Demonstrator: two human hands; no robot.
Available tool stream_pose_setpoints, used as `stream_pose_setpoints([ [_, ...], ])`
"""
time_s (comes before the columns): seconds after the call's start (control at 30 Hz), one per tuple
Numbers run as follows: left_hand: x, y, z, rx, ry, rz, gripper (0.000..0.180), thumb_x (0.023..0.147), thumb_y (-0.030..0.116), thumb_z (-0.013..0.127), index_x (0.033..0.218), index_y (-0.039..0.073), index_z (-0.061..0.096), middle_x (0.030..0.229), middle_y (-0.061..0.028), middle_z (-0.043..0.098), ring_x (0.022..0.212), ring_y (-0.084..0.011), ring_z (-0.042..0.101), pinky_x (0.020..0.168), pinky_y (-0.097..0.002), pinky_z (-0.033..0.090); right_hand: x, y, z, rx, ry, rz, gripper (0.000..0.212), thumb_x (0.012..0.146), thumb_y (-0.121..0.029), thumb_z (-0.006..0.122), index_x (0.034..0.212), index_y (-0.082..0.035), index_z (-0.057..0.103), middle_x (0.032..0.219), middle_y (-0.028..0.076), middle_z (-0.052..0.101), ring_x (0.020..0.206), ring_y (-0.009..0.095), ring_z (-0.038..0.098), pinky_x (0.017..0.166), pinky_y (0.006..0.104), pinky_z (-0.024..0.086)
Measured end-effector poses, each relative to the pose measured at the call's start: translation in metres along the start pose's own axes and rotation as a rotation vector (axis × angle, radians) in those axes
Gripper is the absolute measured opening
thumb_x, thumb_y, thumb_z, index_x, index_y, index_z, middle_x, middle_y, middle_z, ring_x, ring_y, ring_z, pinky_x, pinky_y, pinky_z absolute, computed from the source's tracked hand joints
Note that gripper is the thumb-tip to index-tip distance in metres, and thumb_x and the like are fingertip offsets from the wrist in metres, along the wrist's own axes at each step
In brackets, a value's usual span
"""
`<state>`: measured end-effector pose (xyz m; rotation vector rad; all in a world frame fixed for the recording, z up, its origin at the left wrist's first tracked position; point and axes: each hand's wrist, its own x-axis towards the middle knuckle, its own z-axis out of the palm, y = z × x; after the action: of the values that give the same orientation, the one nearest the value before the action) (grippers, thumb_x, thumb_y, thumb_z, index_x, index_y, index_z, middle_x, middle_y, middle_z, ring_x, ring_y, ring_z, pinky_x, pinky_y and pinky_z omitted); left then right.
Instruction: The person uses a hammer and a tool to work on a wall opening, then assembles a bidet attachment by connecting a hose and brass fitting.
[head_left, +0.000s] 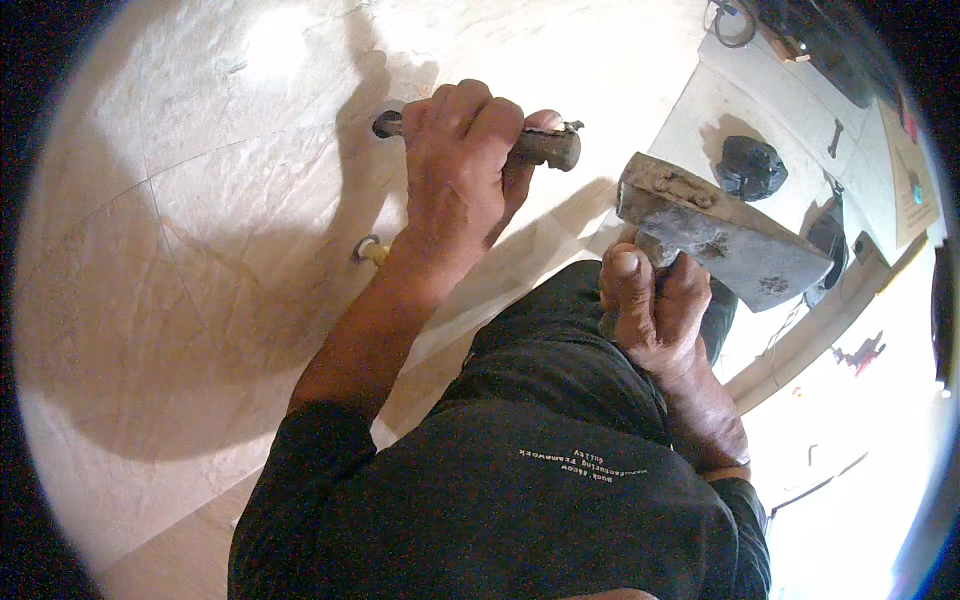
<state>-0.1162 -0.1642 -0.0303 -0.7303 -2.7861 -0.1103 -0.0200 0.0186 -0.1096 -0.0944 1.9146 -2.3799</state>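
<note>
The person's 2 hands are apart, each clamped on its own tool. The left hand (pixel 455 165) is wrapped round a metal bar like a chisel (pixel 545 148), which lies crosswise in the fist. Its thick, worn end sticks out on the right, under the thumb, and its thinner end reaches left to a dark round hole (pixel 383 124) in the wall; whether the tip sits inside cannot be told. The right hand (pixel 655 315) is closed tightly just below the head of a heavy hammer (pixel 720 225), fingers covering most of the handle. The hammer's battered grey head slants down to the right, near the bar's thick end but apart from it.

The wall (pixel 250 180) is clad in pale, veined tiles, with shadows falling across it. Below the left wrist, a yellowish fitting (pixel 376 254) shows at a 2nd hole. Beyond the hammer, a crumpled black bundle (pixel 752 168) lies on the pale floor (pixel 790 110), with a small spanner-shaped tool (pixel 836 138) farther right. The person wears a dark shirt (pixel 480 500) and dark trousers (pixel 560 345).
</note>
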Motion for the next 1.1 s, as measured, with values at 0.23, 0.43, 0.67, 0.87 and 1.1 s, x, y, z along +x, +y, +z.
stream_pose_setpoints([
  [0.23, 0.007, 0.001, 0.001, 0.015, 0.051, 0.01, 0.012, 0.078, 0.01, 0.071, 0.085, 0.007, 0.061, 0.079, -0.0125, 0.056, 0.076, -0.0351, 0.058, 0.067, -0.0452, 0.041, 0.011, -0.015, 0.006, 0.664, 0.246, -0.106, 0.022, 0.1, -0.022, 0.06, 0.097, 0.0, 0.055, 0.07, 0.004, 0.056, 0.059, 0.016, 0.053, 0.049, 0.0322, 0.044],
  [0.43, 0.006, 0.012, -0.003, -0.014, 0.009, -0.026, 0.014, 0.078, 0.007, 0.069, 0.089, 0.006, 0.061, 0.082, -0.0116, 0.057, 0.081, -0.0344, 0.058, 0.07, -0.0446, 0.043, 0.026, -0.012, -0.008, -0.032, -0.006, 0.074, 0.012, 0.096, -0.011, 0.062, 0.097, 0.001, 0.058, 0.079, 0.014, 0.062, 0.064, 0.026, 0.058, 0.059, 0.0372, 0.046],
  [0.67, 0.005, 0.002, 0.007, -0.067, 0.156, -0.014, 0.022, 0.077, 0.013, 0.075, 0.095, 0.009, 0.062, 0.084, -0.0065, 0.051, 0.083, -0.0273, 0.051, 0.076, -0.0428, 0.032, 0.027, -0.011, -0.009, -0.002, 0.002, 0.091, 0.016, 0.092, -0.005, 0.064, 0.107, 0.0, 0.062, 0.09, 0.017, 0.065, 0.077, 0.037, 0.063, 0.07, 0.0432, 0.049],
  [0.87, -0.002, -0.003, 0.003, -0.045, 0.163, -0.061, 0.013, 0.083, 0.007, 0.063, 0.096, 0.006, 0.064, 0.087, -0.0126, 0.062, 0.083, -0.0332, 0.059, 0.073, -0.0411, 0.048, 0.031, -0.031, 0.005, 0.221, 0.095, 0.025, 0.016, 0.096, -0.015, 0.063, 0.1, 0.0, 0.06, 0.079, 0.01, 0.06, 0.067, 0.025, 0.058, 0.059, 0.038, 0.046],
  [1.1, -0.008, -0.007, 0.004, -0.113, 0.223, 0.017, 0.017, 0.079, 0.01, 0.069, 0.093, 0.008, 0.062, 0.081, -0.0094, 0.056, 0.079, -0.0295, 0.055, 0.073, -0.0403, 0.04, 0.031, -0.024, -0.006, -0.169, -0.235, 0.192, 0.018, 0.093, -0.011, 0.066, 0.106, 0.0, 0.062, 0.079, 0.013, 0.062, 0.068, 0.029, 0.06, 0.06, 0.042, 0.048],
])
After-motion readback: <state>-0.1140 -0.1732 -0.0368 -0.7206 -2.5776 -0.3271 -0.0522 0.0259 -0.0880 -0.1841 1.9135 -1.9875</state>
